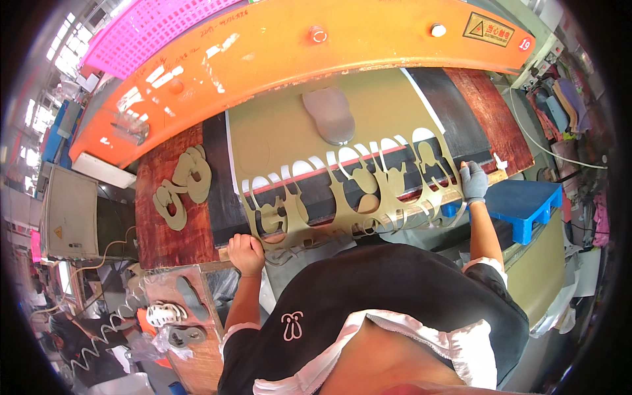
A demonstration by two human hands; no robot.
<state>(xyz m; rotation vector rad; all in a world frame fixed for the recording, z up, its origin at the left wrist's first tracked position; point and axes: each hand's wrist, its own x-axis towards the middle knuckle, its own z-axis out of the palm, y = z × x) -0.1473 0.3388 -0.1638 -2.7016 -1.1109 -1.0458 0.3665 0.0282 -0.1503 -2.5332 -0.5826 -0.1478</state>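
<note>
A tan sheet (368,112) lies on the dark bed of a cutting press, its near strip (342,191) full of shoe-part-shaped cutouts. My bare left hand (246,253) grips the sheet's near left corner. At the near right corner, my right hand (473,182) in a grey glove pinches the sheet's edge. A grey metal cutting die (330,113) rests on the uncut part of the sheet, further back. One cut tan piece (368,203) lies inside a cutout.
The orange press head (316,39) spans the back. Cut tan pieces (181,187) lie piled on the red-brown board at left. A blue pallet (523,204) sits at right, a pink crate (141,29) at top left, more dies (178,316) on a low table.
</note>
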